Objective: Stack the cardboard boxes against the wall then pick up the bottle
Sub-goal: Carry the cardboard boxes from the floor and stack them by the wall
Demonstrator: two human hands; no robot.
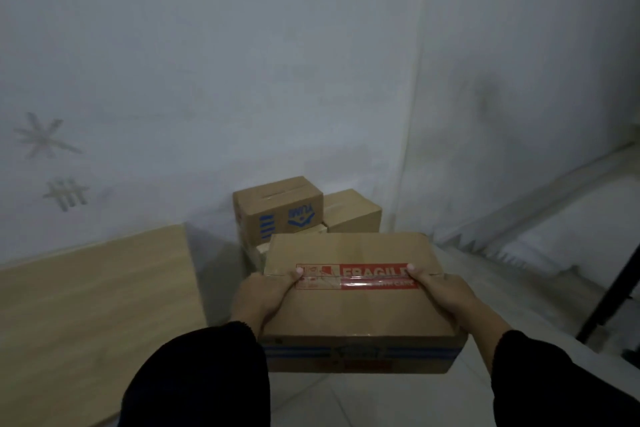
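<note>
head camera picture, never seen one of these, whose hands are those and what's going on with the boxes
There is no machine here. A person wears a camera on the head, so this single picture looks down along their dark sleeves. Their left hand and right hand grip a cardboard box by its sides, thumbs on top at the ends of a red FRAGILE tape. It is held above the pale floor. Ahead, by the wall, sit a blue-printed box and a plain box. A wooden surface lies left. No bottle shows.

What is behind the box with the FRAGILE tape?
By the wall, a blue-printed box and a plain box beside it. The FRAGILE box mostly hides what they stand on.
</note>
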